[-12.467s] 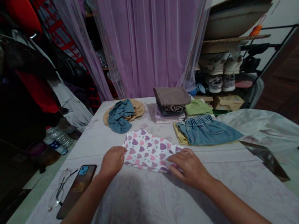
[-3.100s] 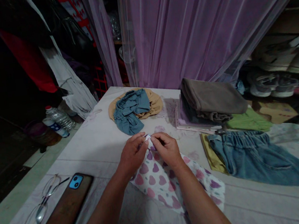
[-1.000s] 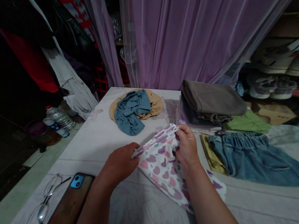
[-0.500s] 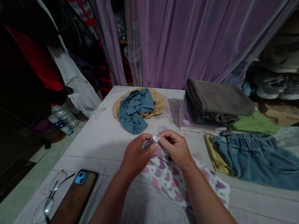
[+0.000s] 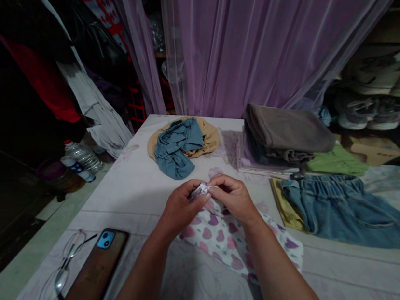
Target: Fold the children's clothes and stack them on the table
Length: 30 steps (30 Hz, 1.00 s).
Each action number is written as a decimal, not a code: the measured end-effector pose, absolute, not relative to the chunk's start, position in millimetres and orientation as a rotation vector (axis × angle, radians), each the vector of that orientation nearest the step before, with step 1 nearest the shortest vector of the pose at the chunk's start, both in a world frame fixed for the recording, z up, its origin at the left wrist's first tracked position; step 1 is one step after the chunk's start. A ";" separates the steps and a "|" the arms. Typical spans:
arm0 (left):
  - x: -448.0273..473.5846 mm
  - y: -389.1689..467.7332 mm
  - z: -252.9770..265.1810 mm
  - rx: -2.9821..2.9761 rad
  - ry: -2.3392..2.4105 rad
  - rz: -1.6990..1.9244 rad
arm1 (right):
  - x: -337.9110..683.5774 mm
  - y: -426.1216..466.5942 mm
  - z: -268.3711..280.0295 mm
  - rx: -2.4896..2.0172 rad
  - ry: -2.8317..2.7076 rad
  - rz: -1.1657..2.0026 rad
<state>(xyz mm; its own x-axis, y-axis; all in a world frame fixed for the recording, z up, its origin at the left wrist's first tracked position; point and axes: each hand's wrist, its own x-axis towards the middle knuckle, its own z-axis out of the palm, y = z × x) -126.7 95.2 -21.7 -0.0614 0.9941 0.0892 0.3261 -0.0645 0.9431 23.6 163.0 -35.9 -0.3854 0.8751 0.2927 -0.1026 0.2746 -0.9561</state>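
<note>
A white cloth garment with pink and purple hearts [image 5: 222, 238] lies spread on the table, its far end lifted a little between my hands. My left hand [image 5: 185, 204] pinches that gathered edge between thumb and fingers. Close beside it, my right hand [image 5: 233, 195] grips the same edge, thumb near the other thumb. What kind of garment it is cannot be made out, as my forearms and fingers cover parts of it.
Beyond my hands, blue bunched cloth [image 5: 178, 148] rests on a tan one [image 5: 211, 136]. To the right are folded dark clothes [image 5: 288, 129], denim pants [image 5: 349, 209] and green cloth [image 5: 336, 160]. Eyeglasses [image 5: 60, 279] and a phone [image 5: 92, 280] lie left on the table [image 5: 118, 199].
The view has shifted slightly, so the surroundings sit a little further left. Both hands still hold the heart-print cloth, with its edge bunched slightly differently between the fingers.
</note>
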 end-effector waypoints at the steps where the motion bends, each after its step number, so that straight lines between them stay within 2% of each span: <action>1: -126.3 95.4 -20.9 1.460 1.454 1.157 | 23.6 163.2 -36.0 -0.732 -1.594 1.281; 10: -123.1 94.7 -20.8 1.438 1.424 1.314 | 30.7 161.2 -33.0 -0.775 -1.669 1.294; 18: -125.0 89.3 -11.7 1.586 1.519 1.267 | 60.3 166.7 -9.0 -0.615 -1.926 1.052; 26: -124.9 86.2 -9.4 1.742 1.621 1.228 | 56.4 158.4 -4.5 -0.565 -2.069 1.032; 30: -122.8 85.3 -6.2 1.828 1.612 1.261 | 49.8 155.9 -3.9 -0.564 -2.199 0.904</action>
<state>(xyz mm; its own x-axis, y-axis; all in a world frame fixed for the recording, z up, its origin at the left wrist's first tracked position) -122.8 85.3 -6.2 -0.0693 0.9299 0.3612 0.5745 -0.2588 0.7765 49.8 155.9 -3.9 -0.6719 0.6044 0.4281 0.1288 0.6645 -0.7361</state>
